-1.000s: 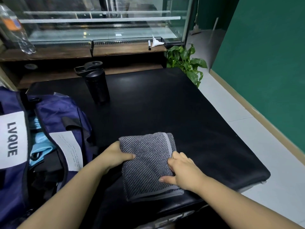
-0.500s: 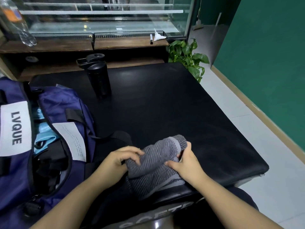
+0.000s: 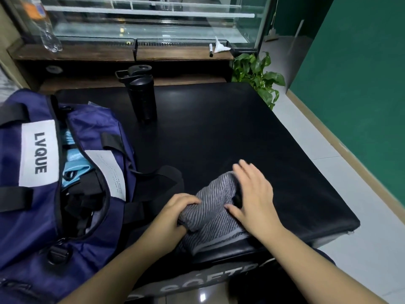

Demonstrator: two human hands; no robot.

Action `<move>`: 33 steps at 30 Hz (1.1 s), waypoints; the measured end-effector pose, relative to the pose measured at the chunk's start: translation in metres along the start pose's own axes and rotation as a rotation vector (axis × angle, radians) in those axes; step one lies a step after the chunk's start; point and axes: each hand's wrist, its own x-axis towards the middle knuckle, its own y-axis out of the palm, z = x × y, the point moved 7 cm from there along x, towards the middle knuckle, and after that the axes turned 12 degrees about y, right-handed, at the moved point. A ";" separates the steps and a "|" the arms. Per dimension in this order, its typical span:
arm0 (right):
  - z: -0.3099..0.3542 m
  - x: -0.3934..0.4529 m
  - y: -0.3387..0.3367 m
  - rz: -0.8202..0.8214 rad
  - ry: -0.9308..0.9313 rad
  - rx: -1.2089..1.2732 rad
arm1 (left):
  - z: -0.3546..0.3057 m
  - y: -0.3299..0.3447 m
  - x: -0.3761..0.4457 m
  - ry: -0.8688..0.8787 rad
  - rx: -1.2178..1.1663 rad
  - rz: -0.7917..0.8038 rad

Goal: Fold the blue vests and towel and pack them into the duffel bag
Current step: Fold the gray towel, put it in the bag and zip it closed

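A grey striped towel point(image 3: 213, 212) lies bunched and partly rolled near the front edge of the black table point(image 3: 241, 132). My left hand point(image 3: 177, 210) grips its left end with curled fingers. My right hand point(image 3: 254, 191) lies flat on its right side, fingers straight and blurred. The navy duffel bag point(image 3: 43, 216) marked LVQUE sits open at the left. Light blue vest fabric point(image 3: 73, 167) shows inside its opening, among black straps.
A black shaker bottle point(image 3: 142, 95) stands at the table's back left. Behind it run a wooden counter point(image 3: 131, 54) and a glass display case, with a clear plastic bottle point(image 3: 47, 34) and a marker point(image 3: 210, 53). A potted plant point(image 3: 258, 75) stands at the back right corner.
The towel went from a flat folded rectangle to a bunched roll. My left hand closed on its left end, and my right hand moved up over its right side.
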 end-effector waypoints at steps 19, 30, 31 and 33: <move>0.022 -0.064 0.012 0.089 -0.395 -0.064 | 0.019 -0.006 -0.021 -0.416 -0.019 -0.173; 0.035 -0.050 0.028 0.186 -0.119 -0.050 | -0.010 0.025 -0.024 -0.683 -1.109 -0.564; 0.037 -0.044 0.027 0.177 -0.123 -0.042 | -0.014 0.020 -0.023 -0.679 -1.143 -0.594; 0.039 -0.030 0.023 0.172 -0.117 0.037 | -0.021 0.005 -0.021 -0.632 -1.136 -0.589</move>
